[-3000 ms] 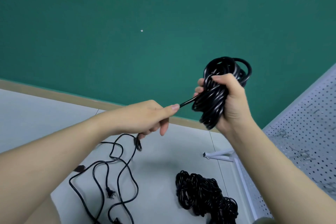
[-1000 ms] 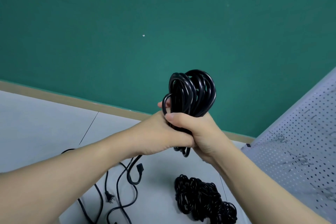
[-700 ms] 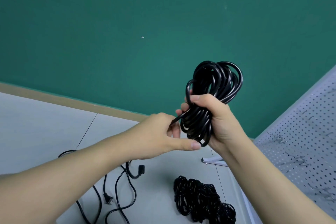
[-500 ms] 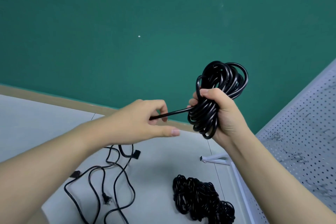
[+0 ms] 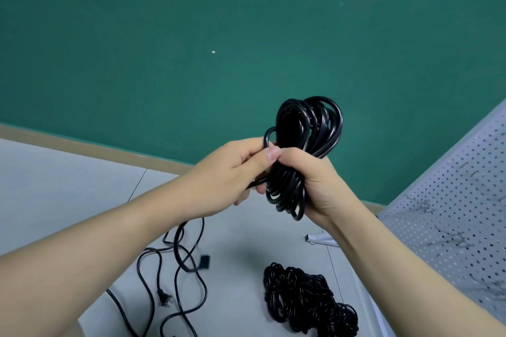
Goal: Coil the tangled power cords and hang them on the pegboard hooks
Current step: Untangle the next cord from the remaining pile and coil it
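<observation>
The right hand (image 5: 315, 180) clamps the coil (image 5: 304, 150) of black cord at its waist, loops sprouting above the fist and bulging below. The left hand (image 5: 232, 172) pinches the cord's free run right against the coil — wrapping it round, by the look of it, though the fingers hide the turn. Below the coil a loose tail (image 5: 178, 268) with its plug (image 5: 163, 299) sprawls on the floor, so winding isn't finished. Lower right of the coil lies a tangled heap (image 5: 306, 301) — untouched. The pegboard (image 5: 451, 213) stands right of the coil, nothing hung on the part in view.
</observation>
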`<act>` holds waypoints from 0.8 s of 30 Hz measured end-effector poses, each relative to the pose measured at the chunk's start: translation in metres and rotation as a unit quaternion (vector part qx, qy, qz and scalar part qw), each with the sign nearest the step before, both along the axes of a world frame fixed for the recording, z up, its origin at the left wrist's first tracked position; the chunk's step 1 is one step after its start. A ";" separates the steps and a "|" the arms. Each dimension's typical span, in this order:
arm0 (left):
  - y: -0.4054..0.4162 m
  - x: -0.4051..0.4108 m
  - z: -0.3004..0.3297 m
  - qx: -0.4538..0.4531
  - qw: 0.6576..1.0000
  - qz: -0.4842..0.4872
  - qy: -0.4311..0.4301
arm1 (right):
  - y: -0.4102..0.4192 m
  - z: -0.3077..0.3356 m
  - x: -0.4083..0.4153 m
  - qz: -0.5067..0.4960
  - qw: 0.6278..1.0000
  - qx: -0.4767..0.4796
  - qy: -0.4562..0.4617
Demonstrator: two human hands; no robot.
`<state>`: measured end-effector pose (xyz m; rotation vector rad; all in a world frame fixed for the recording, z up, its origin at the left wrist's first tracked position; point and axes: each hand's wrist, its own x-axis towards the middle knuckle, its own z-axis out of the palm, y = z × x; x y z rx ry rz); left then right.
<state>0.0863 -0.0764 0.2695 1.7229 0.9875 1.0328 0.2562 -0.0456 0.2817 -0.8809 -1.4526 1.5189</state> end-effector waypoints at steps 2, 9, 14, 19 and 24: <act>0.001 0.000 0.002 -0.025 0.999 0.011 -0.020 | 0.003 -0.002 0.001 -0.002 0.999 -0.030 0.033; 0.000 0.000 0.003 -0.059 0.996 0.040 -0.052 | 0.012 -0.014 0.006 -0.013 0.994 -0.094 0.048; -0.003 0.002 0.004 -0.041 0.995 0.035 -0.079 | 0.009 -0.009 0.002 0.043 0.993 -0.076 0.078; -0.001 -0.002 0.003 -0.051 0.992 -0.011 -0.119 | 0.000 0.000 -0.001 0.072 0.994 -0.047 0.069; 0.003 -0.004 -0.002 -0.100 0.984 -0.028 -0.146 | -0.004 0.000 0.002 0.076 0.996 -0.009 0.054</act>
